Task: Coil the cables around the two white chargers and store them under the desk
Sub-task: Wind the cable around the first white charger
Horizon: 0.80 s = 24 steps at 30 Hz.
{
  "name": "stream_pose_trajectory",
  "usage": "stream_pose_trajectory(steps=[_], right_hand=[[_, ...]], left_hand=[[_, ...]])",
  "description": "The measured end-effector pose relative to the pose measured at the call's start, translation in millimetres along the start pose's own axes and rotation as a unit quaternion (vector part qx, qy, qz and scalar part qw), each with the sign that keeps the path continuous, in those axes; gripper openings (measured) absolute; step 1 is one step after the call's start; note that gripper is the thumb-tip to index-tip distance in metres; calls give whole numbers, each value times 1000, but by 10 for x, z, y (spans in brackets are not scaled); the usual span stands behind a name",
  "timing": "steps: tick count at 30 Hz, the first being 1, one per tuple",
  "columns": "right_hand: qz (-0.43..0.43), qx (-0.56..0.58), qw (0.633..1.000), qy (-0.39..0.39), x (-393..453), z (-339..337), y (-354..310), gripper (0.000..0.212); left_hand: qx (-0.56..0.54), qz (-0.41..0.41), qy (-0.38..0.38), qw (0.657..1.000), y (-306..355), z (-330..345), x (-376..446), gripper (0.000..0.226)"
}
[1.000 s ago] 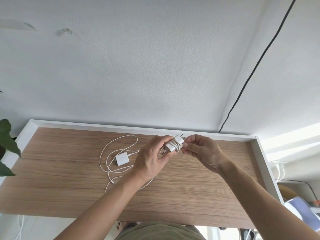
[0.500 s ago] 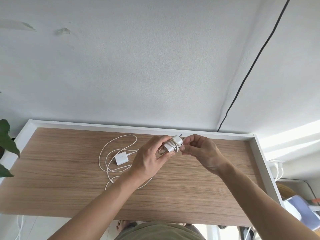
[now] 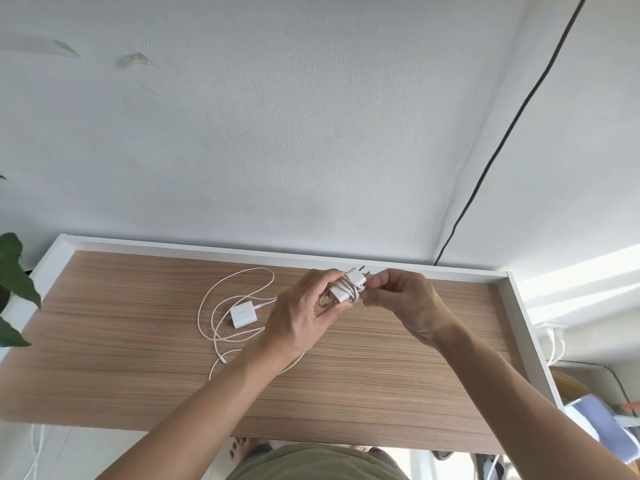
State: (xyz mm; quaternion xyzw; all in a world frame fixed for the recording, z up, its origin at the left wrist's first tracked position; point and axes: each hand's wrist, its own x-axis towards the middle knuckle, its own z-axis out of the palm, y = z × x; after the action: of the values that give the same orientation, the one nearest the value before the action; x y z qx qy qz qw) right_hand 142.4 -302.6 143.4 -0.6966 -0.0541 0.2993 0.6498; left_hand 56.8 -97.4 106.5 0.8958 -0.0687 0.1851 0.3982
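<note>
Above the wooden desk (image 3: 381,393), my left hand (image 3: 301,317) grips a white charger (image 3: 349,285) that has its white cable coiled around it, prongs pointing up and away. My right hand (image 3: 405,303) pinches the cable's end against the charger's right side. A second white charger (image 3: 243,315) lies flat on the desk to the left of my hands. Its long white cable (image 3: 221,306) sprawls in loose loops around it and runs under my left forearm.
The desk has a raised white rim (image 3: 242,249) at the back and right side, against a white wall. A black wire (image 3: 502,143) runs down the wall. Plant leaves (image 3: 14,271) hang at the left edge. White cables and clutter sit beyond the desk's right side.
Both hands stay in the same place on the coiled charger. My right fingers have shifted slightly at the cable end. The second charger has not moved.
</note>
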Motion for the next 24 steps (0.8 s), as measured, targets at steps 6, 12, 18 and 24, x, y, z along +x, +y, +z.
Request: stream_pose_trajectory(steps=[6,12,18,24], right_hand=[[-23,20,1000,7,-32,-48,-43,17],[-32,23,999,-9,-39,-65,-15,14],[-50,-10,999,-17,10,-104,-12,21],[-47,-92,994,-17,29,-191,142,36]], left_hand=[[-40,-21,19,999,60,27,20,45],[-24,0,4,1000,16,-2,20,48],[-78,-36,13,996,4,29,6,45],[-136,-104,-31,985,-80,32,-54,46]])
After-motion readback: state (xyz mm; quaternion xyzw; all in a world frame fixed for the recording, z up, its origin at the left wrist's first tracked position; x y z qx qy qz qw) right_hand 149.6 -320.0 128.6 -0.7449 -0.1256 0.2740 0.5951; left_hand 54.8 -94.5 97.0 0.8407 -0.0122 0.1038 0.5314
